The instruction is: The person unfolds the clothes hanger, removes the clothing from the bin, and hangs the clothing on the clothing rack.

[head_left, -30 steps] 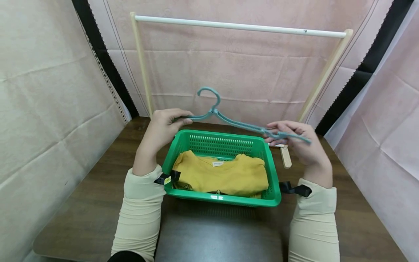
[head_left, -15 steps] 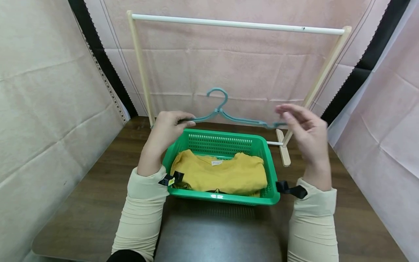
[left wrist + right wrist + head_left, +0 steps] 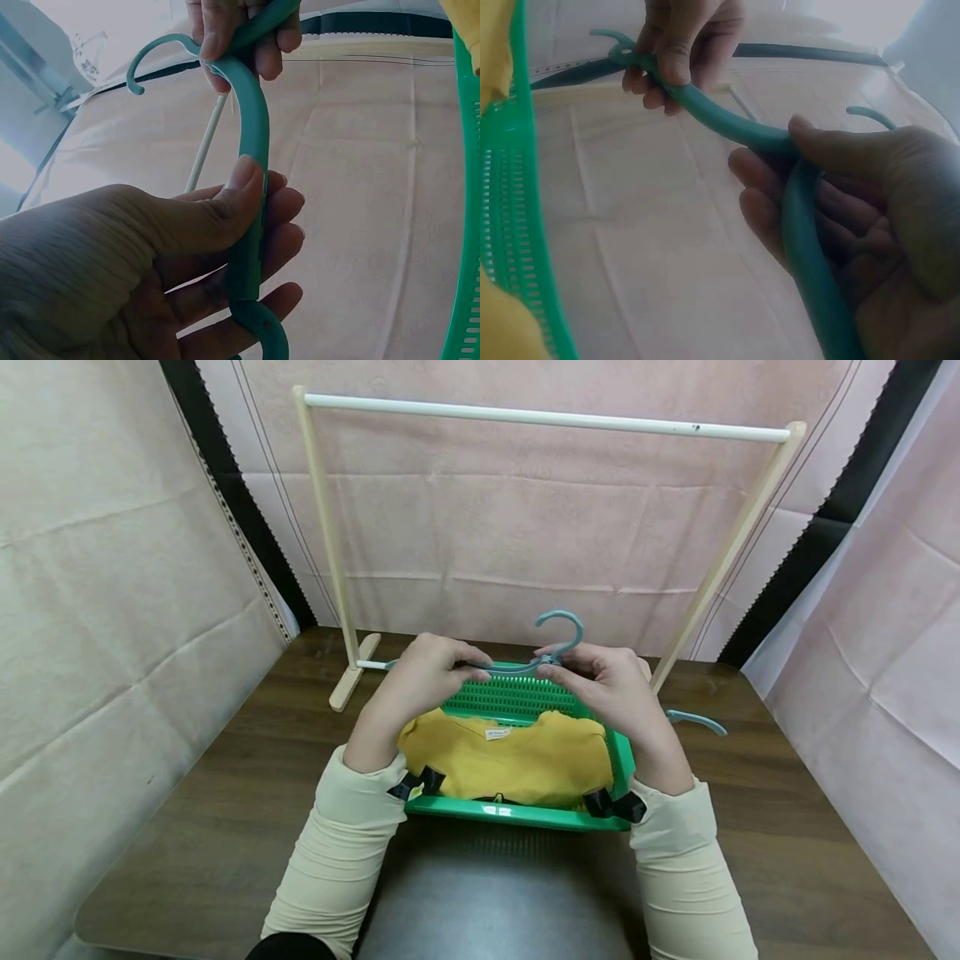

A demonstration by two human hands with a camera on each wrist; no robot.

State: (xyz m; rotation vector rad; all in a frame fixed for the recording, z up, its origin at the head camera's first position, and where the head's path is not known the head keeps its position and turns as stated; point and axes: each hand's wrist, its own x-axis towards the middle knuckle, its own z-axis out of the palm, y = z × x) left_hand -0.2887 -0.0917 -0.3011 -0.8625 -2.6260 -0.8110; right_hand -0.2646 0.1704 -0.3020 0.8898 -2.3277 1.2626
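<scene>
A blue-green clothes hanger (image 3: 578,628) is held up over the far side of a green basket (image 3: 517,815), hook upward. My left hand (image 3: 437,672) pinches one arm of it between thumb and fingers; the left wrist view shows the thumb lying along the plastic hanger arm (image 3: 253,124). At the base of the hook, my right hand (image 3: 607,681) grips the hanger's middle, as the right wrist view shows with its thumb (image 3: 840,150) across the joint. The hanger's far tip sticks out beyond the right wrist. Folded in the basket lies a yellow shirt (image 3: 517,764) with a white neck label.
Behind the basket stands a rack with a white top rail (image 3: 525,417) and pale wooden posts (image 3: 327,527). Its left foot (image 3: 354,672) rests on the brown table (image 3: 187,827). Pale cloth walls (image 3: 135,610) close in the sides and back.
My right hand let go of the hanger's right end, moved left and took hold of its middle. The hanger has shifted right and lower, and my left hand moved right with it.
</scene>
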